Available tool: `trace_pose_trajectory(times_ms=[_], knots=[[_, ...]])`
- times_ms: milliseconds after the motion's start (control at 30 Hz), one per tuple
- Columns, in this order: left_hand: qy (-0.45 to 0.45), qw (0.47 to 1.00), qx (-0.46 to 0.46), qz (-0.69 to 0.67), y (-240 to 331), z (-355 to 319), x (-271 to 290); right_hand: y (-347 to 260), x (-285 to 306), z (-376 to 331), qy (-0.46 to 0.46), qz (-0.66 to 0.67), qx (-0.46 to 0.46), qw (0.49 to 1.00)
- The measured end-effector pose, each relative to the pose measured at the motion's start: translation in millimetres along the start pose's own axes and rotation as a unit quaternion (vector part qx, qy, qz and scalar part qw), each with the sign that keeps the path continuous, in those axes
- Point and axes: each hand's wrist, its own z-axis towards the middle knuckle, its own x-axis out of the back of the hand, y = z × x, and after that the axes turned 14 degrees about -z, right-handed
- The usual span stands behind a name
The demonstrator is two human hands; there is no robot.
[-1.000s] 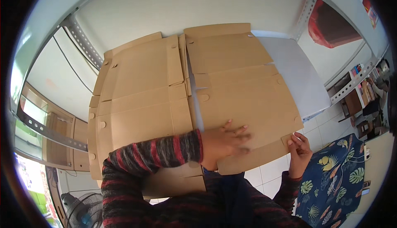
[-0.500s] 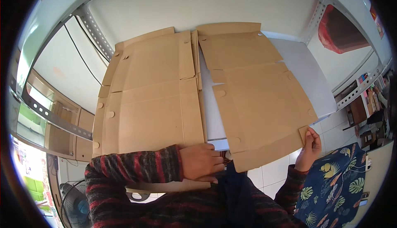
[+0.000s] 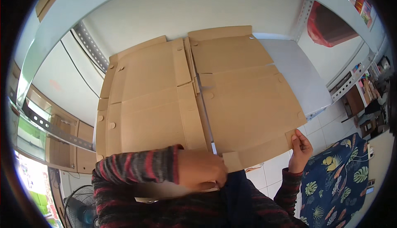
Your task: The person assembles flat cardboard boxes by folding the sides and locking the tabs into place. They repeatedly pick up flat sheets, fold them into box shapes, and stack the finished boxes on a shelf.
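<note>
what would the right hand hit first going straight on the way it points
The right hand would probably meet the flattened cardboard box whose flap it seems to pinch; exact depth is unclear.

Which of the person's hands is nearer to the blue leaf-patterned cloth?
Right. The right hand is just left of the leaf-patterned cloth, pinching a corner flap of the cardboard sheet; the left hand is farther left, by the sheet's other near corner.

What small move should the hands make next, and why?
Probably settle the left hand on the near-left tab of the right cardboard sheet and steady it: that hand is blurred beside the tab, its contact unclear, while the right hand has a grip on the near-right tab.
</note>
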Motion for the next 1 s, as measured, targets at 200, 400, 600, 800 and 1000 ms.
trace_pose_trajectory(times_ms=[200, 400, 600, 800, 1000], knots=[[0.138, 0.988, 0.064, 0.039, -0.6, 27.8, 43.9, -2.5, 19.6, -12.4, -0.037, -0.014, -0.033, 0.999], [0.153, 0.948, 0.158, 0.231, -68.6, 29.5, 28.8, -9.7, 7.9, -21.5, -0.031, -0.007, -0.009, 0.999], [-0.051, 0.974, 0.179, 0.133, -34.3, 23.8, 31.6, -2.2, 11.5, -17.9, -0.050, 0.015, -0.020, 0.998], [-0.100, 0.965, 0.188, 0.151, -30.6, 22.1, 29.0, -4.8, 29.8, -3.0, -0.138, -0.076, 0.034, 0.987], [-0.014, 0.981, 0.124, 0.149, -45.1, 24.5, 19.7, 31.0, 34.4, 22.3, -0.024, 0.137, -0.034, 0.990]])
